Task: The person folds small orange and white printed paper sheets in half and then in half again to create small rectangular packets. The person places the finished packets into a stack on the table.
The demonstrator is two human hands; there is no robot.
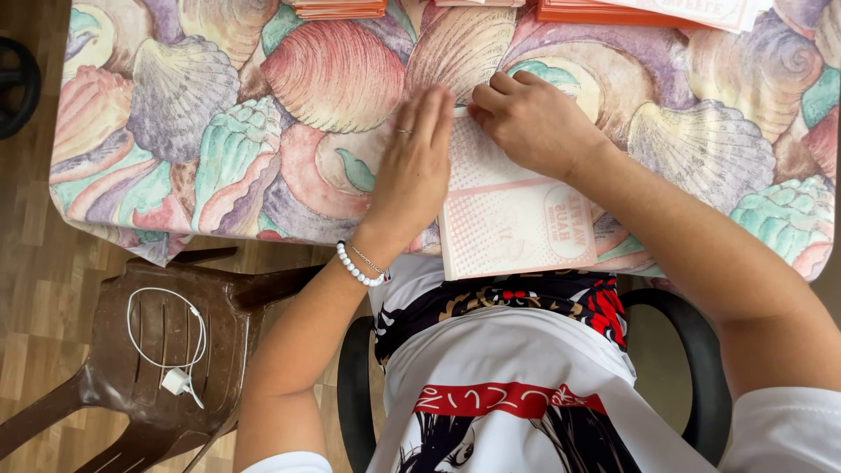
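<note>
Paper sheet (512, 219), pink-and-white printed, lies flat at near table edge on shell-pattern tablecloth (219, 131), near end overhanging toward lap. Left hand (412, 166) flat, fingers together, palm pressing sheet's left edge; grips nothing. Right hand (530, 118) curled at sheet's far edge, fingertips pinching or creasing paper; exact hold cannot tell. Judgement: keep left palm firm, align edges before running crease. Beyond sheet: orange paper stacks (342, 9) at far table edge.

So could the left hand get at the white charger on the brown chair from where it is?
Probably yes: the left hand lies flat on the pink sheet, holding nothing, and the charger sits uncovered on the brown chair at that side, below table level.
</note>
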